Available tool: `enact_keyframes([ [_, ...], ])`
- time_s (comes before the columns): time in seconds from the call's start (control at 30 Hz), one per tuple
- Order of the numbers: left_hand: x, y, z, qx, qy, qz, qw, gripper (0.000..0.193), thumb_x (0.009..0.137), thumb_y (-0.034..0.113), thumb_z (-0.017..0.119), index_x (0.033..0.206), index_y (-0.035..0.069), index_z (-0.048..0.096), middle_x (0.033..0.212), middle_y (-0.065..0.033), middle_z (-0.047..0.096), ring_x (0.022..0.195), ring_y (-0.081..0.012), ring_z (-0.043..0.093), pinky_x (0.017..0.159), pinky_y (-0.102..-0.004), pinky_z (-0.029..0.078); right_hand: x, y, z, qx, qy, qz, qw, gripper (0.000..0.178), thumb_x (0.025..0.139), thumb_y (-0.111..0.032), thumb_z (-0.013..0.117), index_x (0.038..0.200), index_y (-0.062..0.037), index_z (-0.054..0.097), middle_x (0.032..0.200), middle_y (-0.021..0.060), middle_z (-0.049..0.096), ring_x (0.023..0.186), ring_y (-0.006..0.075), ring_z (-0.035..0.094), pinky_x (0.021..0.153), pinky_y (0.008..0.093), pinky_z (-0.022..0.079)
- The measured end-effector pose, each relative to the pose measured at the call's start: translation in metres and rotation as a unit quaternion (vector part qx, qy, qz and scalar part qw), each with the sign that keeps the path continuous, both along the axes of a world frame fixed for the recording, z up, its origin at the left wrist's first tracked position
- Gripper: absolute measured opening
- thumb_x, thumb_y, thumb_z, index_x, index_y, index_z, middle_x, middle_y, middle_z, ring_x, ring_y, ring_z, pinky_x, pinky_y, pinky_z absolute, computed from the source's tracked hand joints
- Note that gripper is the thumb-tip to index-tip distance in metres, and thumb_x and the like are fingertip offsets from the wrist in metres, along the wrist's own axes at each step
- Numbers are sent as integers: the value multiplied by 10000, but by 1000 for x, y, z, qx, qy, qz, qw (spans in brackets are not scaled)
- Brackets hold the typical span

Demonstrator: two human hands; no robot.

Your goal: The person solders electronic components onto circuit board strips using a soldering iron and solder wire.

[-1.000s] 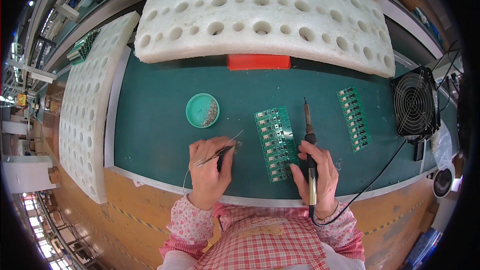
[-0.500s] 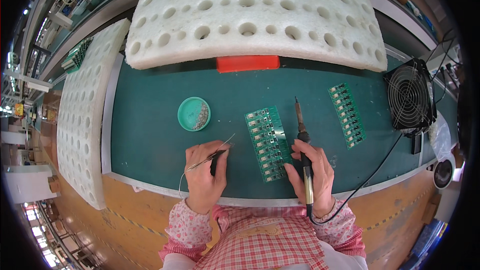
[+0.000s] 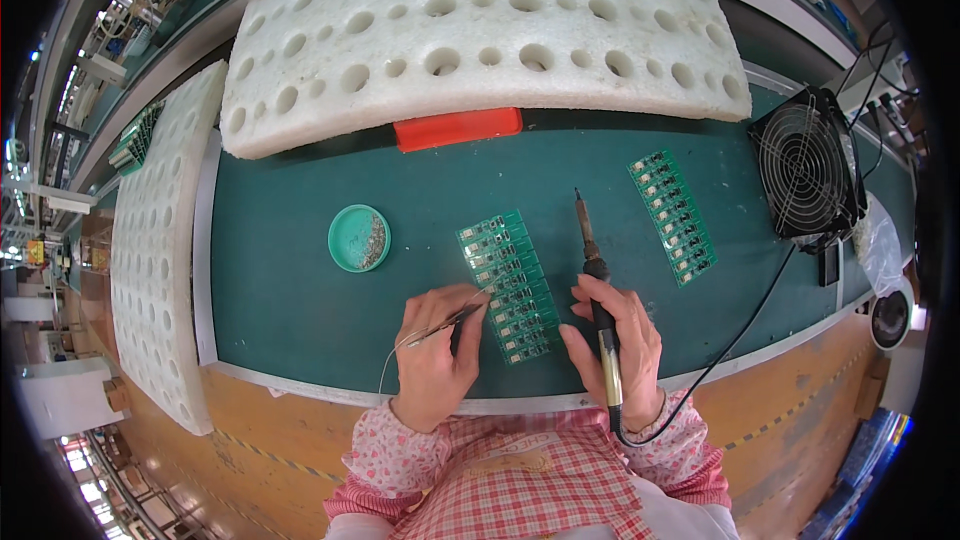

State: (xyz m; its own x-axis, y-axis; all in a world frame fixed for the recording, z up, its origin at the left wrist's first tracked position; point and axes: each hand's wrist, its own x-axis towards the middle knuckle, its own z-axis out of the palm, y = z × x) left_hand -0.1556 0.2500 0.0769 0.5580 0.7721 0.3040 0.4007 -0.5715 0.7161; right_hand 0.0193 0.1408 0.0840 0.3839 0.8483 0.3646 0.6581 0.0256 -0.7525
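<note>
My desk [image 3: 290, 340] is dark green, edged in pale grey. Toward its front edge, my circuit board [image 3: 512, 290] is bright green, speckled white and black; my soldering iron [image 3: 609, 365] has a black-and-gold handle. Nearer the left edge, a turquoise dish [image 3: 350, 230]; by the right, a black fan [image 3: 805, 165]; at the back, white foam [image 3: 463, 35]. My cuffs [image 3: 395, 448] are pink-printed, my apron [image 3: 530, 485] red-and-white checked.
</note>
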Motion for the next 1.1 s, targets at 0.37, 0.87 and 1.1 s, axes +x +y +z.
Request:
enact_keyframes([
  [0.37, 2, 1, 0, 26, 15, -5, 1000, 202, 855, -54, 673, 1037, 32, 682, 1011, -112, 694, 869, -282, 635, 771, -361, 490, 0, 0, -1, 3, 1, 1, 1000, 559, 747, -2, 816, 1260, 7, 594, 996, 139, 673, 799, 240, 684, 667, 334, 561],
  [0.87, 2, 0, -2, 30, 19, -4, 999, 224, 848, -59, 676, 1047, 43, 684, 1019, -110, 693, 872, -285, 639, 777, -354, 490, 3, -2, 4, 45, -24, 16, 999, 466, 765, 23, 790, 1195, 18, 610, 851, 103, 697, 711, 211, 676, 609, 311, 542],
  [1.1, 3, 0, -2, 11, 11, 5, 1000, 228, 848, -57, 682, 1050, 49, 685, 1021, -111, 701, 905, -284, 640, 792, -354, 502, -5, -16, -7, 162, 209, 32, 964, 170, 921, -56, 651, 1022, 54, 568, 660, 130, 688, 586, 195, 718, 500, 285, 552],
])
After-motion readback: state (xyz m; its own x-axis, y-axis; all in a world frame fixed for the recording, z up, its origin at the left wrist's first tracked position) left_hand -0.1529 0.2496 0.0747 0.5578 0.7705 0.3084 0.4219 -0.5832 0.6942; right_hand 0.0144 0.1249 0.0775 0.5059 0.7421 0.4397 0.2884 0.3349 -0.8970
